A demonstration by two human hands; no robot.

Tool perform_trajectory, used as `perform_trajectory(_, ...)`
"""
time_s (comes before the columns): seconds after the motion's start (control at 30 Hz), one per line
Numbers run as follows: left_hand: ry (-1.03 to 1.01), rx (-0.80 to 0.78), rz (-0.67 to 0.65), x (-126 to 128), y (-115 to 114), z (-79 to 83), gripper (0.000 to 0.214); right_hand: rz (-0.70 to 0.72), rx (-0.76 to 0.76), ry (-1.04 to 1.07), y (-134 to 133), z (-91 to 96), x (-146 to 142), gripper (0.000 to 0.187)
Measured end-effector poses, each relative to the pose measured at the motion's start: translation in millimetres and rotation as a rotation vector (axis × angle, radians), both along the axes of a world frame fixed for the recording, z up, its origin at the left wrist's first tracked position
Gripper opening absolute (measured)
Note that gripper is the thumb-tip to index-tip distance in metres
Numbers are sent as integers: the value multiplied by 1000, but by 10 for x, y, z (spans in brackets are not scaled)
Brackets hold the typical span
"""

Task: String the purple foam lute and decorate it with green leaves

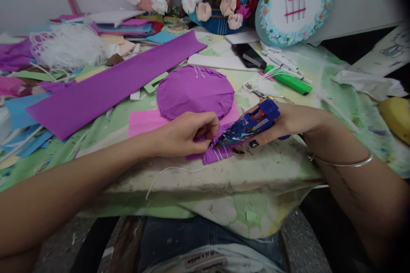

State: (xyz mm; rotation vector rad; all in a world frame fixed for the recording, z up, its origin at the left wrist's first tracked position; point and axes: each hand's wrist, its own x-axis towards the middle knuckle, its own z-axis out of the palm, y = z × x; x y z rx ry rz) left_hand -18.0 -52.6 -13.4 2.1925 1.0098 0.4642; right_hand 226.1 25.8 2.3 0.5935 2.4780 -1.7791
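Note:
A blue glue gun (250, 123) is gripped in my right hand (283, 121), its nozzle pointing left and down. Below the nozzle lies a narrow purple piece (221, 155) with short white strings across it. My left hand (185, 134) is closed in a pinch over this piece, right by the nozzle; its fingertips seem to hold a white string, though the fingers partly hide it. A loose white string (176, 169) trails toward the table's front edge. Just behind my hands sits a purple-covered round shape (195, 91) with two string ends on top, over pink paper (144, 121).
A long purple paper strip (118, 81) lies at left, near a tangle of white string (68, 47) and paper scraps. Behind right are a green-handled cutter (288, 79), a black phone (246, 54) and scissors (256, 90). Decorated guitar shapes (296, 4) lean at the back.

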Motion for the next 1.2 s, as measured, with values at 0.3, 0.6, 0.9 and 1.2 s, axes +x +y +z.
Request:
perform_trajectory(0.3,-18,79,35,-9,-4,16,14,-33,63,3,4,12,12,26)
perform_trajectory(0.6,-131,168,76,-168,-1,103,4,-66,33,41,-3,52,48,21)
perform_trajectory(0.9,81,452,-146,-308,-175,180,38,-200,25,129,20,95,131,16)
perform_trajectory(1.2,200,990,-198,-280,-252,-49,25,-511,28,296,-29,214,223,17)
